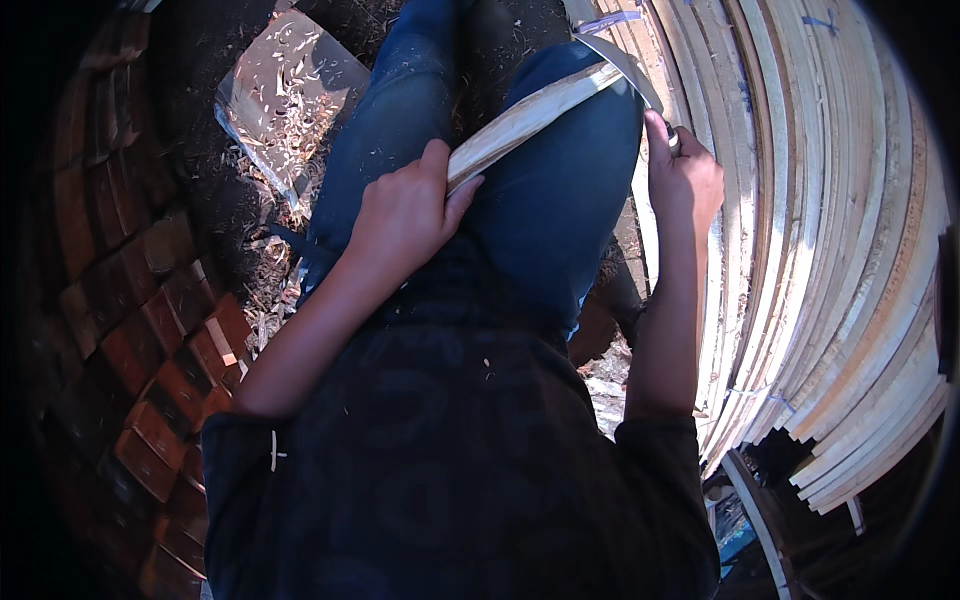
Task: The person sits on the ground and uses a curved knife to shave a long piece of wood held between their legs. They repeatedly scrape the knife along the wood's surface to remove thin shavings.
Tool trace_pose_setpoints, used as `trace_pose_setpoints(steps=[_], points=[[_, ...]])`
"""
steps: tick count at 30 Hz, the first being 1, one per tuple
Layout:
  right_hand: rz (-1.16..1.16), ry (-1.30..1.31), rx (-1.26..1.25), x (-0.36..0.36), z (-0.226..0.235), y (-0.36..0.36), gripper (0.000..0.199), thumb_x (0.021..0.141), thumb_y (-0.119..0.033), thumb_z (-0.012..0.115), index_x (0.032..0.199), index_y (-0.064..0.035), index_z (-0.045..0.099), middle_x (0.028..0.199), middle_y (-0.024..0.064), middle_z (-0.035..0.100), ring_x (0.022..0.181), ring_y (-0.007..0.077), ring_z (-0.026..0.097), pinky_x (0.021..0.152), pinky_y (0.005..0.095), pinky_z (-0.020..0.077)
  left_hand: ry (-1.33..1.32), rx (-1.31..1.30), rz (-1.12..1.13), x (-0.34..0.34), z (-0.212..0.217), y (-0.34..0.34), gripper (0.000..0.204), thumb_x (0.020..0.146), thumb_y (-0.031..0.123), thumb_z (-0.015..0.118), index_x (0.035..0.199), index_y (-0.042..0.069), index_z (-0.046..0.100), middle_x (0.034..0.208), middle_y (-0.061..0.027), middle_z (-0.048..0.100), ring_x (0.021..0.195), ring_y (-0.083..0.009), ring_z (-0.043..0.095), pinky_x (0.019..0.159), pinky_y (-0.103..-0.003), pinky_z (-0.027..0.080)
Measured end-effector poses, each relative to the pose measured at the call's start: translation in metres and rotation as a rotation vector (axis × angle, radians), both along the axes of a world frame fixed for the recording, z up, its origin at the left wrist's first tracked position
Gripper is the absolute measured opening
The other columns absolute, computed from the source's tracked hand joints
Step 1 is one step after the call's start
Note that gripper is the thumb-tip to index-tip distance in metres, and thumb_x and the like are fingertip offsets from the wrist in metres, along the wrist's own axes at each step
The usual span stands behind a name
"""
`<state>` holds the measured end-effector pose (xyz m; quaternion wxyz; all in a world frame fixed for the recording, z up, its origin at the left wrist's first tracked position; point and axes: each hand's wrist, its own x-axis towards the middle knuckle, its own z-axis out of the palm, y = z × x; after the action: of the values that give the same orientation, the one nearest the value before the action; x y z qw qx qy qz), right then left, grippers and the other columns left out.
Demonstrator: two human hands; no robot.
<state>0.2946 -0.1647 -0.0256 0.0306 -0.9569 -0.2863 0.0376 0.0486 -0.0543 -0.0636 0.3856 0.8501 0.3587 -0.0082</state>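
My left hand (405, 210) is closed around the near end of a pale, rough-cut wooden stick (535, 112). The stick slants up and to the right across my jeans-clad thigh. My right hand (685, 175) grips the short handle of a knife with a curved blade (628, 68), thumb up along the handle. The blade arcs from the handle up and to the left and meets the stick's far end over my knee. Most of the handle is hidden inside my fingers.
Long pale wood strips (790, 200) lie stacked along my right, some tied with purple string. A board (290, 85) strewn with shavings rests at the far left. Reddish-brown blocks or bricks (150, 440) are piled on my left. Wood chips litter the ground.
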Motion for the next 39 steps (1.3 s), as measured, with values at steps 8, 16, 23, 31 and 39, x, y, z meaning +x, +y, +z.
trace_pose_setpoints(steps=[8, 16, 23, 31, 39], points=[[-0.055, 0.118, 0.124, -0.026, 0.005, -0.006, 0.048, 0.087, -0.053, 0.061, 0.078, -0.0064, 0.064, 0.063, 0.0178, 0.062, 0.063, 0.0378, 0.064, 0.06, 0.0428, 0.0499, -0.057, 0.05, 0.033, -0.001, 0.005, -0.006, 0.037, 0.092, 0.039, 0.058, 0.093, 0.003, 0.05, 0.071, -0.0194, 0.063, 0.067, -0.0403, 0.065, 0.057, -0.049, 0.051], [0.144, 0.125, -0.004, -0.049, 0.013, -0.002, 0.043, 0.089, -0.051, 0.06, 0.08, -0.0094, 0.061, 0.059, 0.0143, 0.061, 0.06, 0.036, 0.064, 0.056, 0.0451, 0.0486, -0.094, -0.168, 0.08, -0.005, 0.003, 0.0, 0.042, 0.094, 0.044, 0.053, 0.096, 0.002, 0.051, 0.072, -0.0202, 0.064, 0.069, -0.0426, 0.064, 0.063, -0.05, 0.05], [0.093, -0.035, -0.023, -0.017, 0.006, -0.011, 0.048, 0.09, -0.053, 0.058, 0.085, -0.0065, 0.067, 0.056, 0.0147, 0.058, 0.058, 0.0349, 0.063, 0.059, 0.0424, 0.0499, -0.097, -0.127, 0.095, -0.007, 0.001, -0.004, 0.046, 0.093, 0.048, 0.055, 0.097, 0.002, 0.05, 0.072, -0.0207, 0.064, 0.07, -0.0419, 0.064, 0.061, -0.05, 0.05], [-0.036, -0.059, -0.024, -0.035, -0.008, -0.013, 0.048, 0.092, -0.054, 0.052, 0.09, -0.0084, 0.069, 0.067, 0.018, 0.065, 0.069, 0.0357, 0.067, 0.064, 0.0429, 0.0517, -0.114, -0.156, 0.109, -0.009, 0.001, -0.006, 0.042, 0.093, 0.042, 0.058, 0.1, 0.001, 0.051, 0.069, -0.0223, 0.062, 0.071, -0.0431, 0.063, 0.062, -0.05, 0.048], [0.087, 0.029, 0.052, -0.025, 0.01, -0.008, 0.048, 0.087, -0.052, 0.062, 0.073, -0.0064, 0.062, 0.055, 0.0152, 0.059, 0.055, 0.037, 0.062, 0.054, 0.044, 0.0495, -0.118, -0.12, 0.096, -0.008, 0.001, -0.005, 0.043, 0.094, 0.042, 0.057, 0.101, 0.0, 0.051, 0.07, -0.0228, 0.063, 0.072, -0.0433, 0.063, 0.063, -0.05, 0.048]])
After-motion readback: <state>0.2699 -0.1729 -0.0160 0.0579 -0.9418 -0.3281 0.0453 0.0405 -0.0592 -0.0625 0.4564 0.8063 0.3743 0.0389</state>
